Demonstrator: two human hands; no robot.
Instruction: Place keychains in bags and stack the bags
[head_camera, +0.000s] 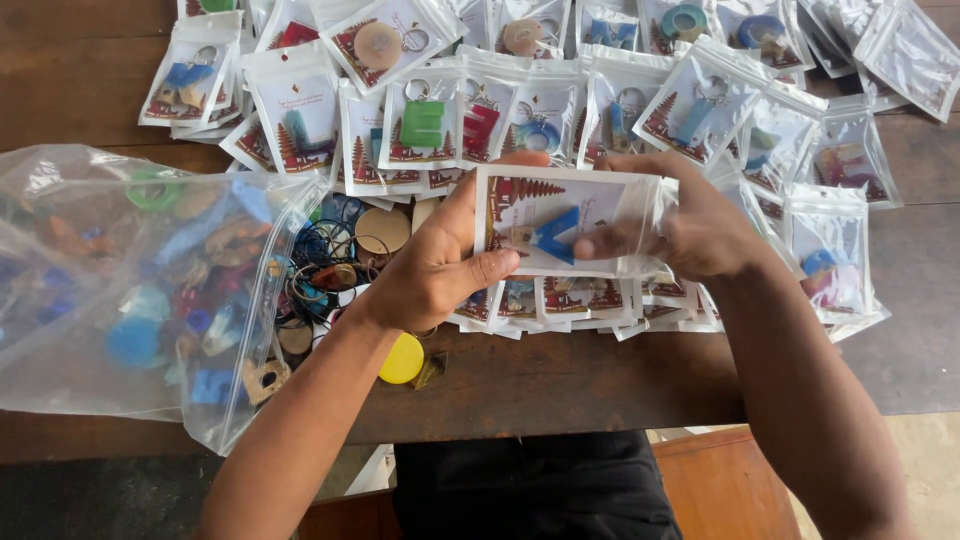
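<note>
Clear packet (560, 220) with blue letter keychain (553, 236), pinched at either end by left hand (430, 270) and right hand (690, 225), above packet rows on wooden tabletop (560, 380), bulk bag (120, 290) at left

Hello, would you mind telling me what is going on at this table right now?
A person holds one small clear packet in both hands, the left hand at its left edge and the right hand at its right. Inside is a printed card and a blue letter-shaped keychain. Many filled packets lie spread over the wooden table. A big clear bag of loose keychains lies on the left.
</note>
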